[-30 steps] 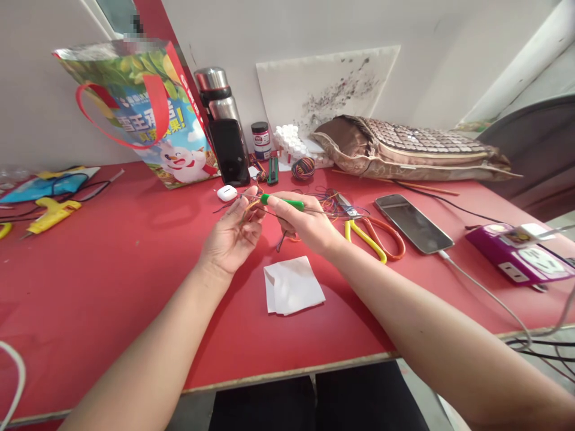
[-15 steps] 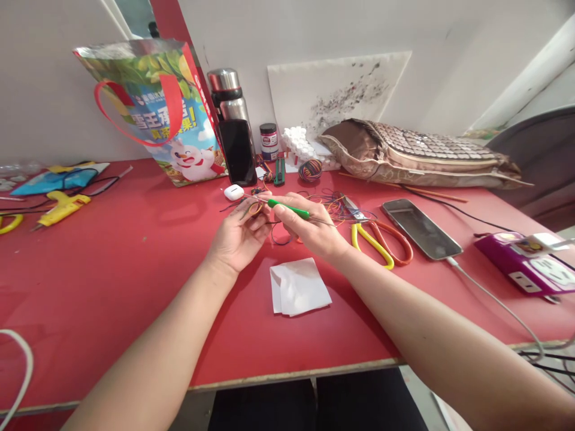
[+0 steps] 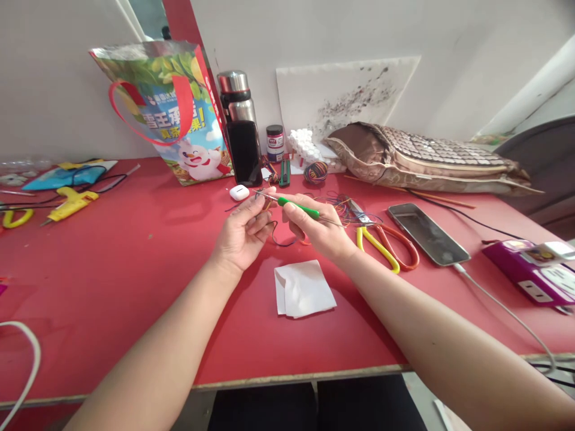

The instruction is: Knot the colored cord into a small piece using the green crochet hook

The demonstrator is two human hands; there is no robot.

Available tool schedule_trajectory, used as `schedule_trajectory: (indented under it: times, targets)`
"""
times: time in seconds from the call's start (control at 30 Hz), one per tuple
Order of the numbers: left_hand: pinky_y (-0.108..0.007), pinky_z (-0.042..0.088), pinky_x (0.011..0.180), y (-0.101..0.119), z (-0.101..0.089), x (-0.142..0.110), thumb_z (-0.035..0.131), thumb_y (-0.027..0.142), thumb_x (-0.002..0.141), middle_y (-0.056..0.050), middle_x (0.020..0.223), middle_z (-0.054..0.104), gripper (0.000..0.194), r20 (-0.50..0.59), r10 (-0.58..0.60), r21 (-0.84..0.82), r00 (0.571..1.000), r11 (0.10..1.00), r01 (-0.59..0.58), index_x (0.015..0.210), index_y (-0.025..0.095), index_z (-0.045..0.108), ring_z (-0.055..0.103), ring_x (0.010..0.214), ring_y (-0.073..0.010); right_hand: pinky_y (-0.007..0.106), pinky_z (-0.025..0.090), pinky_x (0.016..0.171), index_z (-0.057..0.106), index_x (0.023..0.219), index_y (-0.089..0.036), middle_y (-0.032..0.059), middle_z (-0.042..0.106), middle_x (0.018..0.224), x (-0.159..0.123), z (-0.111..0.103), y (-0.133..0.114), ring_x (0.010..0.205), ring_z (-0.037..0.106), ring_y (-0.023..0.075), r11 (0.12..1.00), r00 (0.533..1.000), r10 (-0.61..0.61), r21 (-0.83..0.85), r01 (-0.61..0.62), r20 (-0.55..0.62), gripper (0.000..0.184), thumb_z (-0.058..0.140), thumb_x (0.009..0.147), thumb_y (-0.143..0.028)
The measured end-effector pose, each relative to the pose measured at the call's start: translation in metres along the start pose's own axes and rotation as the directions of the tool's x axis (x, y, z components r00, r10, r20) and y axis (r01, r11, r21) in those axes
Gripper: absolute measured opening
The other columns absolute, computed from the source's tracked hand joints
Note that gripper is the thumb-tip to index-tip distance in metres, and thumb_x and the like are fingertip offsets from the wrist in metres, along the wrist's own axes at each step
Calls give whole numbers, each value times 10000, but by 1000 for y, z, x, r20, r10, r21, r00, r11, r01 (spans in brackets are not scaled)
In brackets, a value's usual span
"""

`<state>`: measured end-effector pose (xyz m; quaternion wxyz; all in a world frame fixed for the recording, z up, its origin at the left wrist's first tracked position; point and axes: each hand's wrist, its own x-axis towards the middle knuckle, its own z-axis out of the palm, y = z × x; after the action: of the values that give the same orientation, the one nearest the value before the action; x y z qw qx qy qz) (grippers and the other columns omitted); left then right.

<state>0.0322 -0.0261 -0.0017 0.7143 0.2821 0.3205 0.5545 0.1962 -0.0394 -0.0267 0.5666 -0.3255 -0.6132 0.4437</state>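
My right hand [image 3: 320, 230] is closed around a thin green-handled tool [image 3: 297, 207], its metal tip pointing left toward my left fingertips. My left hand [image 3: 242, 232] is held palm up, fingers curled and pinching thin coloured threads [image 3: 269, 206] right at the tool's tip. A dark loop of thread [image 3: 283, 242] hangs down between the two hands. Both hands hover just above the red table [image 3: 135, 269]. A folded white paper [image 3: 303, 290] lies directly below them.
Yellow and orange scissors [image 3: 386, 248] and a tangle of coloured threads lie right of my hands. Further right are a phone [image 3: 428, 233] on a cable and a purple power strip [image 3: 532, 275]. A printed bag [image 3: 173, 114], flask [image 3: 240, 129], white earbud case [image 3: 239, 192] and yellow glue gun [image 3: 72, 202] sit behind and left.
The view has shifted so everything sits a little further right. My left fingers have closed more on the threads at the tool's tip; the hands stay together.
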Motion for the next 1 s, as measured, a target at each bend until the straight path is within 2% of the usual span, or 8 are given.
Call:
schedule_trajectory:
  times: [0.13, 0.23, 0.33, 0.4, 0.47, 0.63, 0.83, 1.0]
  targets:
    - [-106, 353, 416, -1, 0, -1, 808, 25, 851, 19, 704, 713, 150, 17, 31, 39, 999, 999, -32, 907, 152, 866, 305, 406, 32, 286, 464, 606, 859, 1113, -259, -1, 622, 779, 1, -2, 1, 680, 540, 137, 1000, 1000, -11, 7, 12, -15, 303, 729, 970, -493]
    - [-115, 343, 414, -2, 1, -1, 799, -19, 829, 12, 709, 728, 200, 7, 40, 56, 999, 998, -40, 881, 161, 871, 338, 415, 26, 280, 435, 572, 869, 1148, -264, -6, 644, 804, 2, -3, 1, 618, 498, 108, 1000, 1000, 4, 22, -4, -10, 296, 745, 957, -453]
    - [-127, 347, 433, -3, 1, 0, 808, -39, 790, 0, 755, 751, 236, -1, 54, 69, 999, 996, -54, 883, 167, 873, 505, 495, -3, 275, 392, 529, 871, 1143, -255, -13, 653, 812, 2, -2, 2, 560, 473, 82, 989, 998, 67, 136, -64, -20, 315, 752, 946, -470]
    - [-137, 374, 468, -4, 1, -1, 829, -38, 758, -2, 784, 762, 277, 0, 74, 97, 997, 993, -73, 910, 189, 875, 658, 628, -54, 267, 358, 507, 869, 1137, -238, -23, 624, 744, 3, -1, 3, 544, 463, 81, 966, 991, 129, 230, -120, -23, 338, 752, 943, -490]
    - [-149, 398, 497, -6, 1, -3, 859, -15, 739, 0, 814, 773, 304, 2, 109, 136, 994, 985, -109, 939, 213, 874, 720, 717, -90, 258, 349, 502, 869, 1111, -217, -30, 585, 670, 4, 1, 4, 560, 470, 94, 939, 983, 182, 301, -165, -28, 343, 767, 929, -490]
    - [-169, 483, 587, -11, 0, -5, 902, -1, 695, 29, 717, 709, 380, -36, 196, 207, 980, 961, -184, 1007, 216, 877, 695, 693, -93, 253, 348, 495, 859, 1083, -203, -35, 569, 609, 5, 3, 3, 564, 477, 105, 924, 977, 204, 343, -170, -66, 373, 801, 880, -511]
    - [-171, 398, 525, -15, 0, -6, 960, 85, 646, 27, 721, 709, 437, 13, 192, 225, 981, 956, -190, 1047, 243, 886, 579, 619, -66, 265, 401, 521, 873, 1028, -218, -41, 625, 631, 5, 2, 0, 571, 497, 99, 961, 986, 150, 244, -129, -73, 280, 890, 804, -385]
    - [-192, 455, 590, -14, -2, -4, 988, 115, 612, 27, 749, 722, 503, 0, 158, 201, 987, 967, -155, 1083, 254, 881, 647, 691, -94, 282, 454, 558, 897, 930, -231, -13, 707, 641, 8, -2, 0, 590, 584, 116, 954, 983, 145, 279, -109, -111, 191, 915, 777, -345]
